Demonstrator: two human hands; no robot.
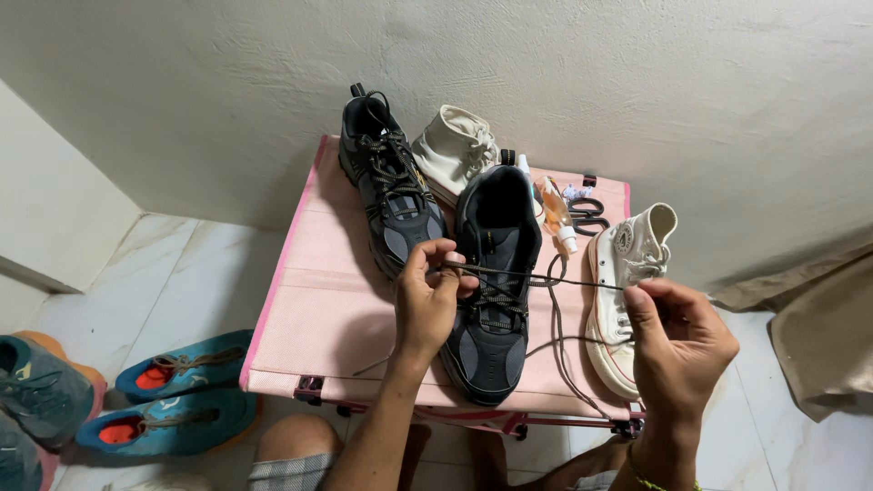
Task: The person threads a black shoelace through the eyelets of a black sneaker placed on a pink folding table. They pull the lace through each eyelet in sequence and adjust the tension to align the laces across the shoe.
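A dark grey and black running shoe lies on a pink folding table, toe toward me. My left hand pinches its dark shoelace at the eyelets on the shoe's left side. My right hand holds the lace's other end, stretched taut to the right above a white high-top sneaker. A slack loop of lace hangs down across the table between the shoes. The matching dark shoe lies laced at the back of the table.
A second white high-top lies on its side by the wall. A small spray bottle and black scissors sit behind the shoes. Teal sneakers rest on the tiled floor at left. A tan cloth lies at right.
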